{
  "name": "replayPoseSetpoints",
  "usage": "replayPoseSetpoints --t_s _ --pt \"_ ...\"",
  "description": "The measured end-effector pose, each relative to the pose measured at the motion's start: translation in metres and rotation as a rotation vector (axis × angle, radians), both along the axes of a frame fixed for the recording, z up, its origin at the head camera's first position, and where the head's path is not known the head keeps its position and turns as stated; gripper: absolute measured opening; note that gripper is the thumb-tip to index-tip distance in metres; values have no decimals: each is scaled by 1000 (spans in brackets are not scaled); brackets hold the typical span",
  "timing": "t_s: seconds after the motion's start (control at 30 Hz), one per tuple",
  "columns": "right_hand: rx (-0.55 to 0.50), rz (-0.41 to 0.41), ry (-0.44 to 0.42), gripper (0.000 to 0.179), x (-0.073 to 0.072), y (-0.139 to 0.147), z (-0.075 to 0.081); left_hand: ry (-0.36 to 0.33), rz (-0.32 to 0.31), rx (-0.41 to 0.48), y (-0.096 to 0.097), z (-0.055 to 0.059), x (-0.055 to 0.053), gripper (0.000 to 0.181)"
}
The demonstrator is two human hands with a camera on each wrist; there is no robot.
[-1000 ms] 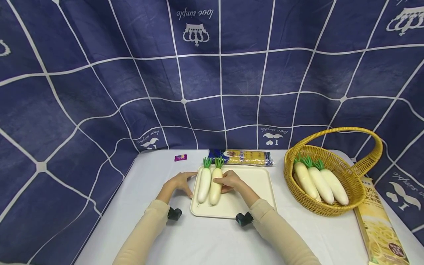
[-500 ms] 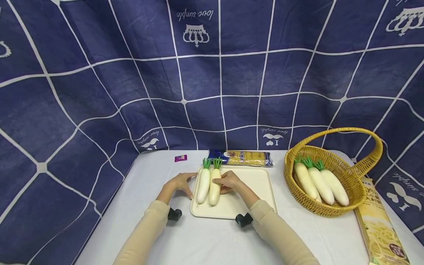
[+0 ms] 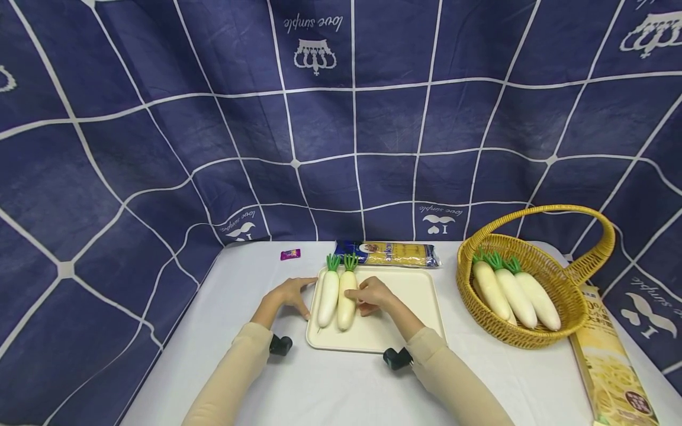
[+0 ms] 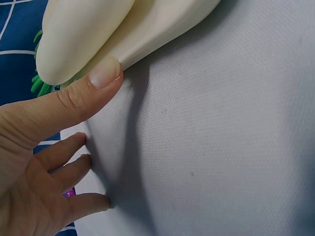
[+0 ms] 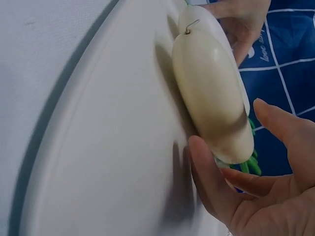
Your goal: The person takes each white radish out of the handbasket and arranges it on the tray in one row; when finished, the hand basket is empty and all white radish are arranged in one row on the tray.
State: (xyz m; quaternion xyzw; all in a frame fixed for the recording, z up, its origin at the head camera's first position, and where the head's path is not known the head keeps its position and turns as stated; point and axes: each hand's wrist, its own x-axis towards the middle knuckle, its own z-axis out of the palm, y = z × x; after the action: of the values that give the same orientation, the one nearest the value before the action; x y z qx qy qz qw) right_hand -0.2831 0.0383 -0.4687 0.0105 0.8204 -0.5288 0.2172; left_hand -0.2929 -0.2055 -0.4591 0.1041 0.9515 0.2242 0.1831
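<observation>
- One blue, white-lined cloth [image 3: 383,124] is hung beyond the far edge of the white surface [image 3: 341,390], so reach is bounded there.
- A wicker basket [image 3: 506,332] is set at right, where more radishes [image 3: 517,299] are contained by its wall.
- The cream tray [image 3: 407,307] is centred within reach; its broadest room is left at right, with only a narrow strip along the left rim.
- A noodle carton [image 3: 613,364] is laid at near right, its far end hidden by the basket.
- A yellow pasta packet [image 3: 396,253] is placed just beyond the tray's far edge.
- The left hand [image 3: 290,293] is spread wide, nothing grasped, thumb at the left rim; the tray is probably being braced.
- The right hand [image 3: 376,294] is held half open, thumb and fingers parted around the right radish [image 3: 346,313], ungripped; whether it is touched cannot be told.
- The left radish [image 3: 328,300] is laid alongside, both tops pointed far, presumably for neat alignment.
- A purple sachet [image 3: 290,254] is left at far left, well apart.
</observation>
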Motion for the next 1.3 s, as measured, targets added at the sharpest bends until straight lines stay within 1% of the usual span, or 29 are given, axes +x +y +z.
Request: replayPoseSetpoints --t_s 0.17,0.3,0.5,0.7,0.83,0.97,1.07,1.1,1.2,1.3 --pt "52 13 67 68 7 8 8 9 -7 9 0 0 1 104" --pt "72 31 111 67 10 18 13 2 -3 16 -1 1 1 105" --pt "45 31 150 64 16 36 23 -5 4 7 -1 0 0 105" --pt "4 42 173 63 23 59 31 -5 5 15 0 1 2 105" --pt "-1 47 182 64 30 75 35 -5 5 12 1 2 3 104" --pt "13 71 205 66 38 92 38 -15 10 23 0 2 2 105" --pt "19 79 227 67 43 105 40 -23 1 25 -1 1 1 107" --pt "16 77 235 67 45 110 41 -13 -18 22 -3 0 0 107" --pt "12 74 252 67 51 123 45 -9 -37 17 -3 0 -1 108" --pt "13 67 268 67 57 135 49 -2 -45 29 -3 0 -1 107"
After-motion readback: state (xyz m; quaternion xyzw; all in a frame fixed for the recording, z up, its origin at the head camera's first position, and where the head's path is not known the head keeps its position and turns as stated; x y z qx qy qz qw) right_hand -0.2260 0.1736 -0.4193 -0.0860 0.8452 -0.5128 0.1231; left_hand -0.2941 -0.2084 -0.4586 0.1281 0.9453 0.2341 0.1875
